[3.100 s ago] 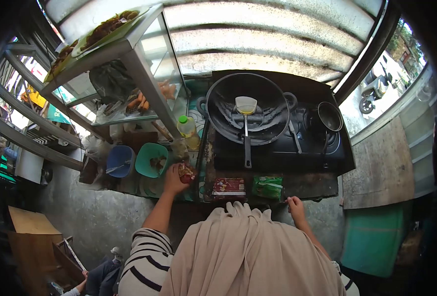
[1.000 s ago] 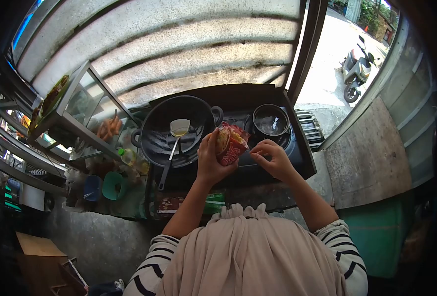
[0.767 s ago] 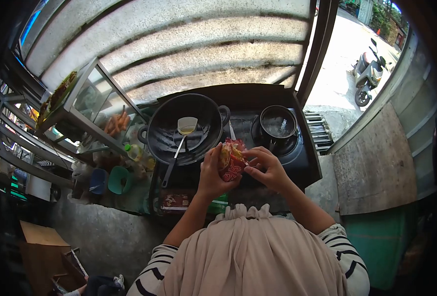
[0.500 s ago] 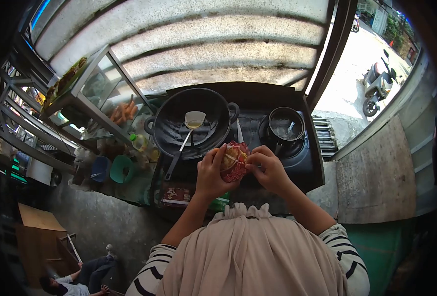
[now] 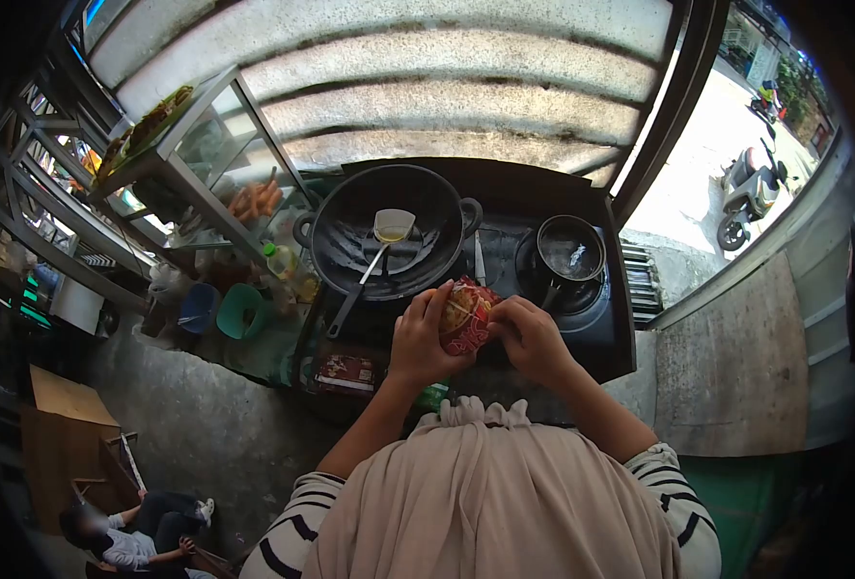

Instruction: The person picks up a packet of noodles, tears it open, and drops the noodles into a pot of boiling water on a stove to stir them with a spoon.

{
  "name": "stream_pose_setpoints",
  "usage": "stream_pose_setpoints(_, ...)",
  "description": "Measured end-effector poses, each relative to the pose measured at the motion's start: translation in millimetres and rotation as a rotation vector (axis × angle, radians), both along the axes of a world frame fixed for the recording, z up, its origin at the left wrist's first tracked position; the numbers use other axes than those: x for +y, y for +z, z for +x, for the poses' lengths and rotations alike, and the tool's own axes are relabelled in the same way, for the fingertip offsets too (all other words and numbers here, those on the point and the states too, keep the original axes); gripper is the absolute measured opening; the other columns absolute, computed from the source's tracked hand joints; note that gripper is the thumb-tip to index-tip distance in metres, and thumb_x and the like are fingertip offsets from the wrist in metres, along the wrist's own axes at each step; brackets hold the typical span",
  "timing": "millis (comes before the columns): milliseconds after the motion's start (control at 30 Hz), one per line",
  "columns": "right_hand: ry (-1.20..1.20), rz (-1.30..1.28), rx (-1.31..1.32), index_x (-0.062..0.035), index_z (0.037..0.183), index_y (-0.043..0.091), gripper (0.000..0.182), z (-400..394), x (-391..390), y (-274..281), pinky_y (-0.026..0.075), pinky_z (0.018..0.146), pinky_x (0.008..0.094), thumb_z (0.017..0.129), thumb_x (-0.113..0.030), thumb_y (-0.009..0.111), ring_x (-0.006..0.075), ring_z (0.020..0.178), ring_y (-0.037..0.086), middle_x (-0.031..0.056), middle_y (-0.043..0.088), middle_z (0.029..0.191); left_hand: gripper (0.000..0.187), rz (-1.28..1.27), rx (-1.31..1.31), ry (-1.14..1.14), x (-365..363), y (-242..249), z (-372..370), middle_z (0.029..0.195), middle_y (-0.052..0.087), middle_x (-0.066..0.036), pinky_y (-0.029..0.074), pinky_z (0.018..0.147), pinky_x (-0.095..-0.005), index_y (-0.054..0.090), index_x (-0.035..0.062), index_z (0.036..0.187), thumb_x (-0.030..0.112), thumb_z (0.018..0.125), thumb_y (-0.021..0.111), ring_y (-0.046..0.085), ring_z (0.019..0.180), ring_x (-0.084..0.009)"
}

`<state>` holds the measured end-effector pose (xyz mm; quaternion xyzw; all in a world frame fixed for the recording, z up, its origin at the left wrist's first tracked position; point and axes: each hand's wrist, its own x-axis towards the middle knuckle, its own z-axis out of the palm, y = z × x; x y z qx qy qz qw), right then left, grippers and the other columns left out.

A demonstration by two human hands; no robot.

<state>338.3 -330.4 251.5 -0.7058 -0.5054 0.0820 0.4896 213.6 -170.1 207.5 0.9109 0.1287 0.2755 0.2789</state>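
Your left hand (image 5: 420, 338) clasps the packet (image 5: 466, 314) on your side of the wok (image 5: 341, 212), probably to steady it while your right hand (image 5: 534, 340) pinches its edge. The spatula (image 5: 360, 287) leans across the wok's rim, likely so its handle sits within reach.

You can read no word for certain here. The red packet (image 5: 467, 323) you hold near the frame's centre carries large looping letters, too blurred to make out; pale print on the maroon packet (image 5: 345, 372), lower left of centre, is too small.
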Motion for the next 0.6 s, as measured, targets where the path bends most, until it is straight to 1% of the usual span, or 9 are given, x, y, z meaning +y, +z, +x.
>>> stream_pose_setpoints(133,0.033,0.030,0.014,-0.0005,0.092,0.062,0.009,2.2,-6.7,1.4,0.049,0.072,0.0364,0.084,-0.003,0.064,0.0305,0.080,0.063,0.0131,0.062,0.086,0.099,-0.022,0.042,-0.027,-2.5,4.8,-2.3,0.120,0.051,-0.012,0.044,0.090,-0.0451,0.038,0.0131,0.142,0.038,0.055,0.079,0.056,0.110,-0.0312)
stream_pose_setpoints(167,0.082,-0.020,0.095,0.0002,0.093,0.063,0.009,5.1,-10.6,1.4,0.050,0.070,0.0344,0.084,-0.003,0.065,0.0271,0.077,0.064,0.0124,0.062,0.085,0.099,-0.022,0.040,-0.023,-1.1,4.1,-2.1,0.120,0.051,-0.012,0.044,0.090,-0.0451,0.038,0.0131,0.142,0.038,0.055,0.079,0.056,0.110,-0.0312)
stream_pose_setpoints(233,0.137,-0.071,0.177,0.0009,0.093,0.064,0.010,12.3,-21.0,4.3,0.051,0.068,0.0325,0.085,-0.003,0.065,0.0237,0.074,0.065,0.0117,0.063,0.084,0.096,-0.257,-0.031,0.069,5.3,-0.5,-2.5,0.121,0.049,-0.016,0.047,0.094,-0.0422,0.037,0.0095,0.141,0.025,0.057,0.082,0.056,0.111,-0.0305)
stream_pose_setpoints(300,0.135,-0.011,0.239,0.0016,0.094,0.065,0.008,22.0,-35.5,15.5,0.052,0.065,0.0263,0.087,-0.003,0.065,0.0149,0.070,0.065,0.0083,0.063,0.081,0.096,-0.217,-0.043,0.107,31.0,-4.0,-14.3,0.122,0.048,-0.016,0.046,0.096,-0.0412,0.035,0.0095,0.142,0.021,0.059,0.082,0.055,0.113,-0.0293)
stream_pose_setpoints(333,0.136,-0.015,0.393,0.0019,0.098,0.065,0.011,25.6,-41.1,18.7,0.052,0.066,0.0220,0.088,-0.005,0.065,0.0093,0.070,0.063,0.0056,0.063,0.081,0.096,-0.179,-0.050,0.136,39.4,-3.5,-17.1,0.123,0.047,-0.016,0.046,0.098,-0.0401,0.033,0.0095,0.143,0.018,0.061,0.082,0.054,0.115,-0.0281)
stream_pose_setpoints(367,0.137,-0.019,0.397,0.0019,0.098,0.065,0.011,25.2,-41.2,21.9,0.052,0.066,0.0220,0.088,-0.005,0.065,0.0093,0.070,0.063,0.0056,0.063,0.081,0.096,-0.183,-0.047,0.139,39.8,-5.1,-15.9,0.123,0.047,-0.016,0.046,0.098,-0.0401,0.033,0.0095,0.143,0.018,0.061,0.082,0.054,0.115,-0.0281)
stream_pose_setpoints(433,0.122,-0.143,0.636,0.0013,0.102,0.065,0.016,24.0,-39.7,26.3,0.052,0.068,0.0210,0.089,-0.007,0.066,0.0072,0.074,0.063,0.0054,0.065,0.083,0.097,-0.449,-0.183,-0.083,33.8,-8.7,-14.6,0.129,0.044,-0.015,0.044,0.100,-0.0389,0.028,0.0084,0.146,0.014,0.064,0.081,0.049,0.121,-0.0274)
stream_pose_setpoints(500,0.145,-0.157,0.593,0.0011,0.106,0.065,0.020,23.5,-32.9,12.9,0.053,0.071,0.0221,0.088,-0.008,0.067,0.0068,0.077,0.063,0.0057,0.066,0.085,0.102,-0.598,-0.229,-0.155,25.5,-18.6,-7.2,0.130,0.039,-0.016,0.039,0.104,-0.0379,0.027,0.0091,0.147,0.018,0.063,0.084,0.045,0.125,-0.0282)
stream_pose_setpoints(600,0.179,-0.320,0.341,-0.0028,0.108,0.066,0.022,16.2,-26.3,-9.8,0.052,0.082,0.0296,0.088,-0.010,0.066,0.0150,0.086,0.065,0.0067,0.068,0.092,0.105,-0.655,-0.317,-0.215,13.3,-27.1,-4.1,0.130,0.040,-0.015,0.039,0.104,-0.0380,0.026,0.0089,0.148,0.020,0.062,0.086,0.045,0.125,-0.0276)
